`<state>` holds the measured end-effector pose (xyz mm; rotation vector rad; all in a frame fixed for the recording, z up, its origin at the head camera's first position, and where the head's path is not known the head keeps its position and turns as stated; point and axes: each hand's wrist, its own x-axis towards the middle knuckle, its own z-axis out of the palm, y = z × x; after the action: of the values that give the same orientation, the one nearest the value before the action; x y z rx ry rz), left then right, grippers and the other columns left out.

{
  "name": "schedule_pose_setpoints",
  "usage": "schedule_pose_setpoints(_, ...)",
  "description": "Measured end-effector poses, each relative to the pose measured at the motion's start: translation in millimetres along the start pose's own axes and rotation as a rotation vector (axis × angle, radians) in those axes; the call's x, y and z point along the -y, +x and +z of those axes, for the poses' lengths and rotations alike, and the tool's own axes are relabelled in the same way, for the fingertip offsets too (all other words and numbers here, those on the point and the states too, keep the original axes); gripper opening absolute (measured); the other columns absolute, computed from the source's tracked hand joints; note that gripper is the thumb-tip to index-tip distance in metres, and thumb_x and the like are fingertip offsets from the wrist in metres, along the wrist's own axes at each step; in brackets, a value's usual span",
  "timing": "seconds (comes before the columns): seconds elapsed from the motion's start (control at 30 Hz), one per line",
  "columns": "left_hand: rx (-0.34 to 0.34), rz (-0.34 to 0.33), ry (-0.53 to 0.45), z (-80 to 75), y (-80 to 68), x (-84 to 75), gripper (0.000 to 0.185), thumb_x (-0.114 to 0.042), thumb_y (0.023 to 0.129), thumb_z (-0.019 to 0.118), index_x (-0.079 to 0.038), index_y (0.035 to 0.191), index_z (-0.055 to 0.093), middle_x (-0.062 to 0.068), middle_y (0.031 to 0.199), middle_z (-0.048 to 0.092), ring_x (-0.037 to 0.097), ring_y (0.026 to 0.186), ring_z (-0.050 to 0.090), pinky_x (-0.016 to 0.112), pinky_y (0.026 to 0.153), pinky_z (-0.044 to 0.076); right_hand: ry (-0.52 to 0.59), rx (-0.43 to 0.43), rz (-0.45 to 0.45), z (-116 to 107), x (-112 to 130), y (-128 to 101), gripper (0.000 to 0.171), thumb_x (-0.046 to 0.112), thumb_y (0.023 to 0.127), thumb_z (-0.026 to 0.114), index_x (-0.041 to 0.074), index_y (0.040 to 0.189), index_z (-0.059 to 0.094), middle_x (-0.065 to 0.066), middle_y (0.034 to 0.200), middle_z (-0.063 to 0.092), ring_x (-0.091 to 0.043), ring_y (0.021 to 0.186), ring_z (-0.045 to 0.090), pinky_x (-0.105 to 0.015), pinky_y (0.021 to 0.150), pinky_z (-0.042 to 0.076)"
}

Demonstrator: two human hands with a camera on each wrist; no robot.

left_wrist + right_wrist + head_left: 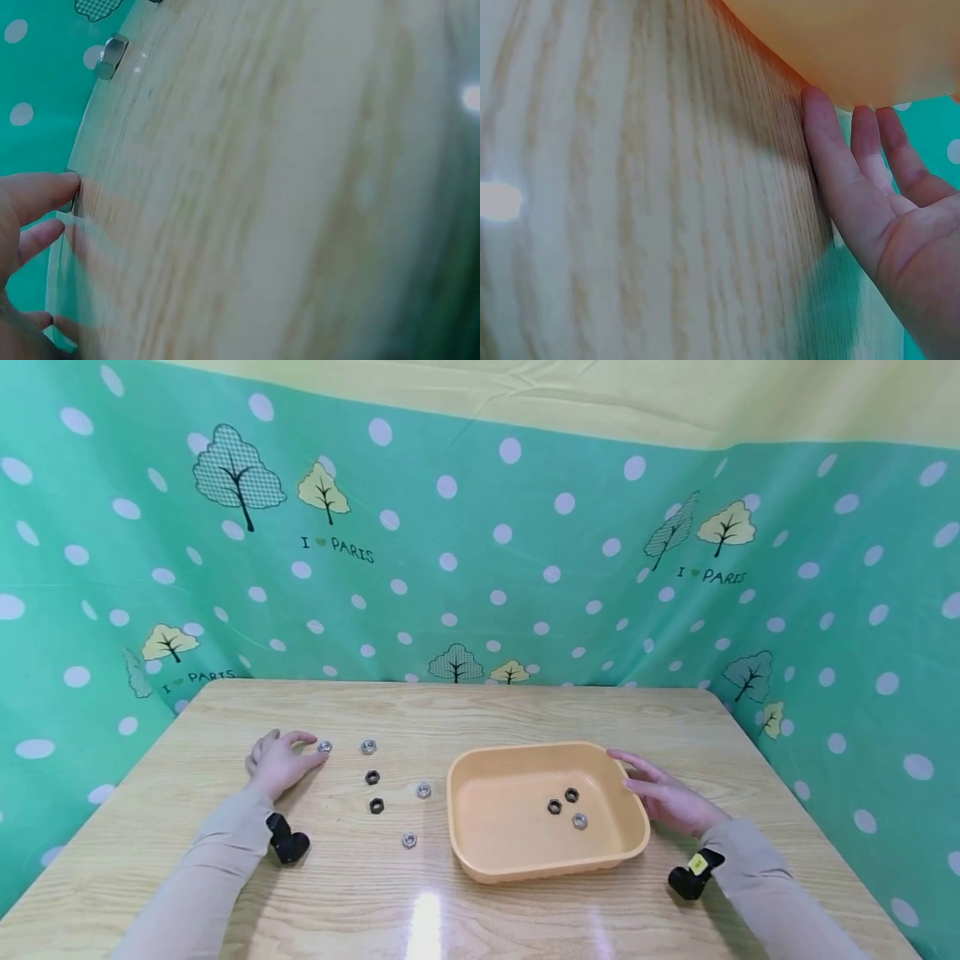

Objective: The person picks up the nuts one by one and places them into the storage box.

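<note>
My left hand point(315, 750) lies on the wooden table point(480, 710) at the left, its index fingertip point(66, 184) touching a silver nut point(324, 747), thumb just beside it. A second silver nut point(368, 746) sits a little to the right, also seen as the silver nut point(111, 56) in the left wrist view. An orange tray point(487, 827) stands at centre right and holds two black nuts point(562, 801) and one silver nut point(580, 821). My right hand point(624, 770) rests with straight fingers point(832, 157) against the tray's right wall point(840, 45).
Loose on the table between my left hand and the tray lie two black nuts point(374, 791) and two more silver nuts point(423, 790), point(408, 840). A green dotted curtain point(480, 568) closes off the back and sides of the table.
</note>
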<state>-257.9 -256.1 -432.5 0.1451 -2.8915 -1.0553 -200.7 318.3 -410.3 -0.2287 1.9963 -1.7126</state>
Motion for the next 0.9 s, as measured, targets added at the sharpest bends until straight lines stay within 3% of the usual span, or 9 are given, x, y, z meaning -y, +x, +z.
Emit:
schedule_pose_setpoints(0.27,0.057,-0.031,0.032,-0.4,-1.5,-8.4,0.046,-0.033,0.087,0.063,-0.002,0.119,0.055,0.043,0.144,0.005,0.063,0.130,-0.001,0.072,0.099,-0.001,-0.010,-0.007,0.005,0.2,0.7,-1.3,0.062,0.025,0.099,0.047,0.020,0.152,0.015,-0.030,0.153,0.012,-0.017,0.121,0.051,-0.036,0.097,0.048)
schedule_pose_setpoints(0.9,0.067,-0.044,0.026,1.0,-1.6,-9.8,0.038,-0.033,0.089,0.061,-0.003,0.113,0.058,0.041,0.145,0.005,0.063,0.130,0.000,0.072,0.098,0.001,-0.017,0.005,-0.005,-0.9,0.1,-0.5,0.060,0.024,0.099,0.046,0.020,0.152,0.016,-0.032,0.151,0.014,-0.016,0.118,0.053,-0.038,0.096,0.048)
